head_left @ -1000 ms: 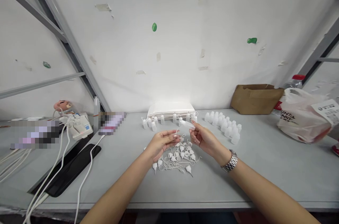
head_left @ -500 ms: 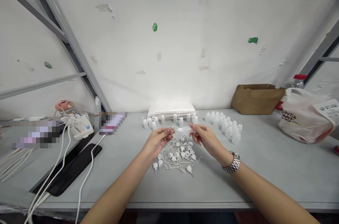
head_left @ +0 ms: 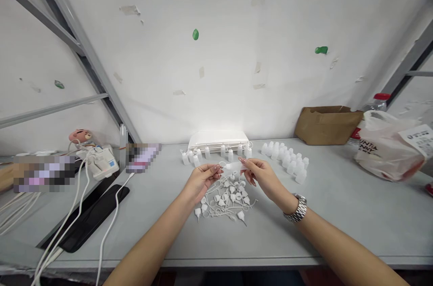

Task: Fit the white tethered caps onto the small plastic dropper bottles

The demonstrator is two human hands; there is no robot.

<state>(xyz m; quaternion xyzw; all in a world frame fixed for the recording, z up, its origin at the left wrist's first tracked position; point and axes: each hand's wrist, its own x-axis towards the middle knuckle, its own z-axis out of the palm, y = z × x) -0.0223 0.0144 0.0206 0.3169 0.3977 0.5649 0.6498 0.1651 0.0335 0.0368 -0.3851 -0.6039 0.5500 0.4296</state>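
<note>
My left hand [head_left: 202, 181] pinches a small white cap with a loop tether at its fingertips. My right hand [head_left: 260, 177] pinches a small translucent bottle [head_left: 234, 166] lying sideways, its mouth toward the cap. Both hands hover close together above a pile of white tethered caps [head_left: 225, 199] on the grey table [head_left: 338, 214]. A row of capped little bottles [head_left: 216, 153] stands behind the hands. A cluster of uncapped bottles [head_left: 287, 161] stands to the right of them.
A white flat box [head_left: 218, 138] lies at the wall. Brown paper bag [head_left: 326, 125], plastic shopping bag [head_left: 385, 146] and red-capped bottle [head_left: 377, 103] sit at right. At left are a black phone [head_left: 89, 216], white cables [head_left: 67, 214], a charger block [head_left: 99, 162] and a metal frame [head_left: 84, 47].
The hands came together: the right hand turned the bottle sideways and brought its mouth to the cap held in the left hand. Both hands rose slightly toward the bottle row.
</note>
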